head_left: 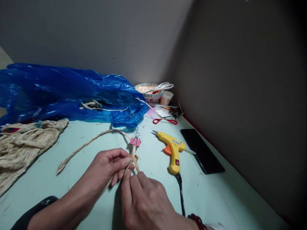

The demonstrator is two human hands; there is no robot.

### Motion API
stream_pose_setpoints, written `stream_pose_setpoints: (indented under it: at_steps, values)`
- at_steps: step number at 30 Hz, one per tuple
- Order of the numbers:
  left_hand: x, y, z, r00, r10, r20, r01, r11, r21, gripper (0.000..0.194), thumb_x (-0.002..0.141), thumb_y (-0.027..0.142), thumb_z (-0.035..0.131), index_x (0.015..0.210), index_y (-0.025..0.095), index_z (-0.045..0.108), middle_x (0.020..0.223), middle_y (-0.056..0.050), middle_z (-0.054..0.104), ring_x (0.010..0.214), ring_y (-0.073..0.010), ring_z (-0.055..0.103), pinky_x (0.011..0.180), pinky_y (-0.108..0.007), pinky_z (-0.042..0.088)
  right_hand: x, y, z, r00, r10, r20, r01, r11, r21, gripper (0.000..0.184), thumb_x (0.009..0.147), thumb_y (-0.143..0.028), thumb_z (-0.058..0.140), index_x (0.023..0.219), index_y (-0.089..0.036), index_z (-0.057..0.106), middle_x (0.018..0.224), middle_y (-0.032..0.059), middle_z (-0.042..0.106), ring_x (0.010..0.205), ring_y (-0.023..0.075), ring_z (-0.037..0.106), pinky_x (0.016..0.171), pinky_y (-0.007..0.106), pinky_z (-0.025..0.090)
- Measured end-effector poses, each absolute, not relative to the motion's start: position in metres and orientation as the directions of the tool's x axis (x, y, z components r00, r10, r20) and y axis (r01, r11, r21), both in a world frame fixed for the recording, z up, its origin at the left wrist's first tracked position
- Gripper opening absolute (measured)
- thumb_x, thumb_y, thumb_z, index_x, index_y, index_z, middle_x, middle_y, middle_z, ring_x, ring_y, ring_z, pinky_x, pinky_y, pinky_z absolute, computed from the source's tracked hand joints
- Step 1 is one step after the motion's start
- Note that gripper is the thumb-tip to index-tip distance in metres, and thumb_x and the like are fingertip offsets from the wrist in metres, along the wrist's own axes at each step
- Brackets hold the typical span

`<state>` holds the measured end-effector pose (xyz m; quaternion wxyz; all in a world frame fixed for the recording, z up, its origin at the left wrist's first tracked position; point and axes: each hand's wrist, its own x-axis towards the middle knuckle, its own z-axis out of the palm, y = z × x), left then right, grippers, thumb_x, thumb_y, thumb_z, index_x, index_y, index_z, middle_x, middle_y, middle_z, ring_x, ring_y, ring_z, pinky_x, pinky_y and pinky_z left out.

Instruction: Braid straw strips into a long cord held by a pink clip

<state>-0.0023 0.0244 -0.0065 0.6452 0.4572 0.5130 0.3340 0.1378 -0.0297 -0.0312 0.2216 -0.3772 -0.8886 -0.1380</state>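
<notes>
A pale straw braid (pixel 133 150) runs down from a pink binder clip (pixel 135 142) on the table. My left hand (pixel 114 164) pinches the braid's lower end between thumb and fingers. Close beside it, my right hand (pixel 145 198) is closed on the loose straw strands that fan out below the braid; its fingertips are partly hidden. From the clip a finished-looking length of twisted straw cord (pixel 86 144) curves away to the left and ends in a frayed tip.
A yellow glue gun (pixel 171 148) with a black cable lies to the right, beside a black phone (pixel 202 151). Red-handled scissors (pixel 165 121), a basket (pixel 146 88) and a paper cup (pixel 166 97) are behind. A blue plastic bag (pixel 59 92) and a straw bundle (pixel 26 145) occupy the left.
</notes>
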Motion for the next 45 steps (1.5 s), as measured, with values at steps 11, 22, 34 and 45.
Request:
stream_pose_setpoints:
  at_steps: [11,22,34,45]
  values:
    - [-0.007,0.024,-0.004,0.268,0.892,-0.364,-0.028,0.384,0.923,0.013,0.076,0.025,0.072,0.082,0.013,0.07,0.066,0.003,0.06,0.05,-0.0041,0.037,0.045,-0.016,0.023,0.164,-0.004,0.016,-0.274,0.877,0.395,0.719,0.459,-0.521,0.02,0.095,-0.03,0.05,0.096,-0.015,0.064,0.088,0.0083,0.065,0.081,0.0211,0.059,0.07,0.033,0.045]
    - [-0.002,0.02,0.001,0.214,0.922,-0.324,0.134,0.301,0.944,0.021,0.075,0.032,0.067,0.08,0.013,0.062,0.065,0.002,0.062,0.054,-0.0074,0.042,0.05,-0.02,0.027,0.161,0.019,0.002,-0.353,0.935,-0.018,0.397,0.133,-0.908,0.028,0.094,-0.025,0.048,0.069,-0.016,0.056,0.06,-0.0039,0.048,0.057,0.0091,0.043,0.053,0.021,0.031]
    - [-0.008,0.02,-0.002,0.287,0.943,-0.17,0.336,0.068,0.94,0.009,0.084,0.028,0.056,0.088,0.024,0.05,0.058,0.009,0.057,0.05,-0.0105,0.045,0.049,-0.022,0.032,0.156,0.02,-0.011,-0.259,0.963,-0.08,0.35,0.016,-0.937,0.03,0.089,-0.032,0.053,0.068,-0.014,0.065,0.066,0.002,0.062,0.061,0.0114,0.046,0.057,0.024,0.033]
    - [-0.007,0.01,0.015,0.324,0.946,-0.015,0.83,-0.277,0.484,0.029,0.093,0.031,0.041,0.068,0.022,0.054,0.061,0.002,0.059,0.058,-0.0166,0.055,0.055,-0.027,0.035,0.156,0.017,-0.006,-0.217,0.975,0.039,0.398,0.125,-0.909,0.025,0.088,-0.021,0.053,0.067,-0.014,0.064,0.062,0.0,0.061,0.058,0.0103,0.046,0.054,0.022,0.031]
